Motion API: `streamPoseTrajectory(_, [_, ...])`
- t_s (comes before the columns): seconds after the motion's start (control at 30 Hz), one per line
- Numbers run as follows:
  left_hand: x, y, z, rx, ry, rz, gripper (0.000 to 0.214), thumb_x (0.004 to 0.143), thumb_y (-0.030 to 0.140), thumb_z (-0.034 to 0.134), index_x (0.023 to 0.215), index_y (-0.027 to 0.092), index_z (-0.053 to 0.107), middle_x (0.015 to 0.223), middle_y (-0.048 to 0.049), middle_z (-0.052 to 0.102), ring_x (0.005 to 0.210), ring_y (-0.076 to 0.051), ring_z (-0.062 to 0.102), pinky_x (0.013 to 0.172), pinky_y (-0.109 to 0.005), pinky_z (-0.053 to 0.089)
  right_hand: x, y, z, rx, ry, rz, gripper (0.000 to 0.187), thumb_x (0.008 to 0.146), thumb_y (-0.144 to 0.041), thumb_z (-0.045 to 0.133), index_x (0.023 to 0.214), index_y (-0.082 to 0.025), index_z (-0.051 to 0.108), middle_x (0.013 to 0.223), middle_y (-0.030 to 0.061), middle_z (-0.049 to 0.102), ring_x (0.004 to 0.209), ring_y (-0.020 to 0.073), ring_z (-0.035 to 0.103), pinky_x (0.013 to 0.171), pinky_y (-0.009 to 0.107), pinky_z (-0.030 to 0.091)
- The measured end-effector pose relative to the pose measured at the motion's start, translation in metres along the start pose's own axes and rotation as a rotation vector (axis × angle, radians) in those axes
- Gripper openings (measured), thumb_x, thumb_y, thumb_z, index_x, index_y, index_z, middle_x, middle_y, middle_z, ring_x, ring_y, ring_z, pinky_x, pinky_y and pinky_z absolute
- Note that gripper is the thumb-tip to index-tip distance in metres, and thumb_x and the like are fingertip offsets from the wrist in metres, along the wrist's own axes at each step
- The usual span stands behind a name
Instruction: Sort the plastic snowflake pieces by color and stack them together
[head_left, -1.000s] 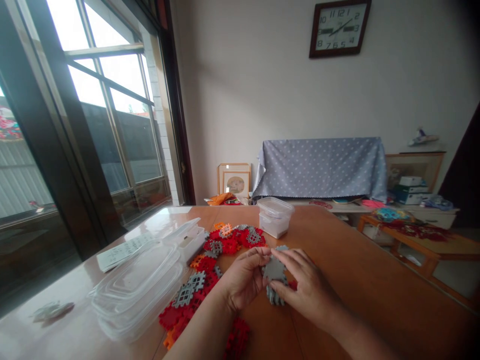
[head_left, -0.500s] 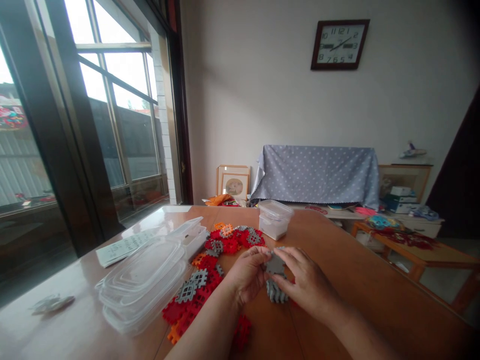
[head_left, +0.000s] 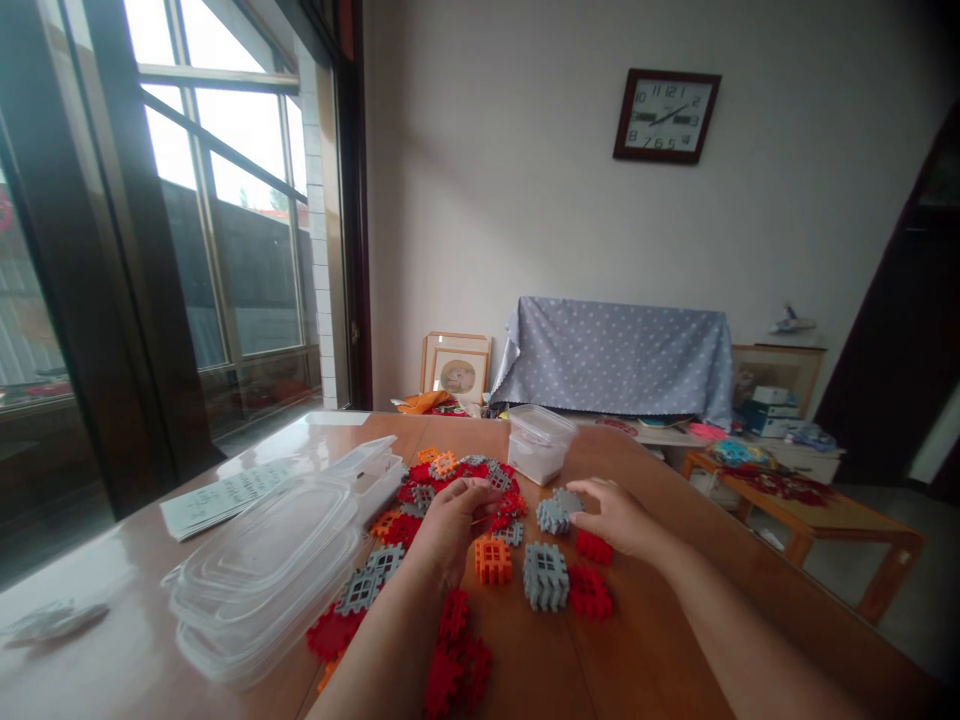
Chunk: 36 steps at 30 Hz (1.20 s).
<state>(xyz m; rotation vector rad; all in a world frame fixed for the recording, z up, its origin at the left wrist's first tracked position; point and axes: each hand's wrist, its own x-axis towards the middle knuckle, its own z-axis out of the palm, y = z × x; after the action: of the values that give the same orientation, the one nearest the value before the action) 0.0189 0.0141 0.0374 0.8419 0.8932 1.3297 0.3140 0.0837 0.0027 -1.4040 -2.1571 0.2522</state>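
Note:
My right hand (head_left: 619,515) has its thumb and fingers at the edge of a small stack of grey toothed building tiles (head_left: 555,514), gripping a tile there. Over the edge of a pile of red, grey and orange tiles (head_left: 420,495), my left hand (head_left: 461,512) has its fingers curled together; what they hold, if anything, is hidden. Closer to me stand an orange tile stack (head_left: 493,562), a taller grey stack (head_left: 546,577) and a red stack (head_left: 589,592). Another small red stack (head_left: 594,546) lies just below my right hand.
Clear plastic lids and boxes (head_left: 262,570) lie stacked on the left, beside a long white container (head_left: 371,485) and a written paper (head_left: 225,500). A clear lidded tub (head_left: 540,450) stands behind the stacks. A small plastic bag (head_left: 56,622) is at far left.
My hands, which were together at a grey tile above the grey stack, have separated. The left moved back toward the pile, the right to the farther grey stack. The view turned slightly right.

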Motion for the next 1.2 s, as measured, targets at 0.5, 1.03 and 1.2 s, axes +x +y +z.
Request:
streamPoseTrajectory(0.5, [0.006, -0.004, -0.004, 0.189, -0.002, 0.036, 0.035, 0.07, 0.044, 0.079, 0.088, 0.02, 0.061, 0.089, -0.0045, 0.072, 0.084, -0.019, 0.066, 0.077, -0.028, 0.042, 0.026, 0.018, 0.014, 0.002, -0.281, 0.018, 0.084, 0.066, -0.035, 0.078, 0.146, -0.021, 0.053, 0.146, 0.013, 0.056, 0.133, 0.035, 0.05, 0.11, 0.046, 0.04])
streamPoseTrajectory(1.03, [0.011, -0.011, -0.004, 0.362, 0.005, 0.151, 0.025, 0.077, 0.04, 0.072, 0.082, 0.018, 0.06, 0.078, -0.0018, 0.065, 0.075, -0.016, 0.058, 0.071, -0.028, 0.039, 0.054, 0.011, 0.03, -0.107, -0.461, -0.004, 0.106, 0.054, -0.027, 0.081, 0.153, -0.031, 0.041, 0.134, 0.0083, 0.062, 0.126, 0.0346, 0.055, 0.106, 0.041, 0.043])
streamPoseTrajectory(1.2, [0.014, -0.014, -0.005, 0.377, 0.003, 0.151, 0.024, 0.078, 0.039, 0.071, 0.083, 0.018, 0.061, 0.079, -0.0019, 0.065, 0.073, -0.016, 0.058, 0.068, -0.027, 0.038, 0.057, 0.009, 0.035, -0.115, -0.44, -0.009, 0.089, 0.056, -0.029, 0.082, 0.141, -0.028, 0.056, 0.13, 0.0083, 0.064, 0.125, 0.0343, 0.055, 0.106, 0.041, 0.042])
